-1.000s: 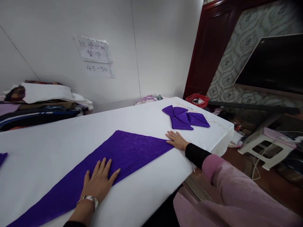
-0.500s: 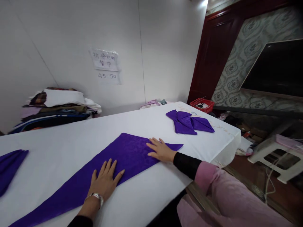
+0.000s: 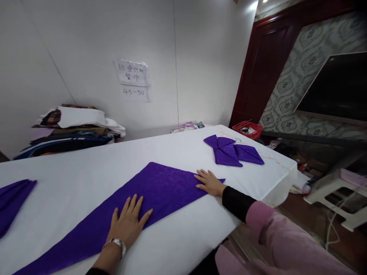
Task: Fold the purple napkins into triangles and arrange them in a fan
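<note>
A purple cloth napkin (image 3: 166, 187), folded into a long pointed shape, lies flat across the white-covered table (image 3: 172, 244). On its near middle part rests my left hand (image 3: 129, 221), palm down with fingers spread, a bracelet at the wrist. My right hand (image 3: 210, 182) lies flat near the napkin's right point, fingers apart, covering part of that end. Neither hand grips anything. Several folded purple napkins (image 3: 229, 151) sit together beyond my right hand. More purple cloth (image 3: 14, 202) enters at the left edge, partly out of view.
A pile of folded clothes (image 3: 77, 130) stands at the back left by the wall. Handwritten paper signs (image 3: 133, 78) hang above. A red basket (image 3: 248, 131) is past the table's far right end. On the floor at right stands a white stool (image 3: 340, 200).
My right hand has slid to the right along the napkin, toward its right point. My left hand stays on about the same spot. The view has shifted slightly.
</note>
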Tool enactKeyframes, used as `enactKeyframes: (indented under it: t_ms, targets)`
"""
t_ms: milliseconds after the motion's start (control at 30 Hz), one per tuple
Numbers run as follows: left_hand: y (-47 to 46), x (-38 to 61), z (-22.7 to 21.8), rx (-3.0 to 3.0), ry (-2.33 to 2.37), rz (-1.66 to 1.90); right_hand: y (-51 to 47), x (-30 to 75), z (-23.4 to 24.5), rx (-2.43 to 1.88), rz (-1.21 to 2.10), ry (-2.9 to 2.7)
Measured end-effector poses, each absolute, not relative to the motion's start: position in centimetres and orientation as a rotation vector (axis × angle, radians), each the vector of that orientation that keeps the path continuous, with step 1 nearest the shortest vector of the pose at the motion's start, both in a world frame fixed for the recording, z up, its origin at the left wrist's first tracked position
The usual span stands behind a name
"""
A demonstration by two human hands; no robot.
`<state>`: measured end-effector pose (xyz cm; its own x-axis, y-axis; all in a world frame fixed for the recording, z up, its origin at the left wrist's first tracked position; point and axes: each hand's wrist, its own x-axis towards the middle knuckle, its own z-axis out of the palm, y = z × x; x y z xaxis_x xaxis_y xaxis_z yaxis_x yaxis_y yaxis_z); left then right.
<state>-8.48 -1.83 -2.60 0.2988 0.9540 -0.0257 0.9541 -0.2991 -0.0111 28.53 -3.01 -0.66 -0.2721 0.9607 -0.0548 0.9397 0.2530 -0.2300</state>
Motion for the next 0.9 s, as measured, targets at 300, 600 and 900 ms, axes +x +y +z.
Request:
enactKeyframes:
  t_ms: [300, 600, 900]
  targets:
    - [-2.0, -8.4, -2.4, 2.540, 1.840, 0.035, -3.6, 34.8, -1.3, -2.099, 0.269, -2.258]
    - [-1.6, -8.4, -2.7, 2.537, 1.840, 0.017, -3.8, 33.2, 0.9, -2.191, -0.011, -2.137]
    - [-1.8, -7.9, -2.3, 2.503, 1.875, -0.023, -3.7, 18.9, 1.3, -1.458, 0.299, -2.543]
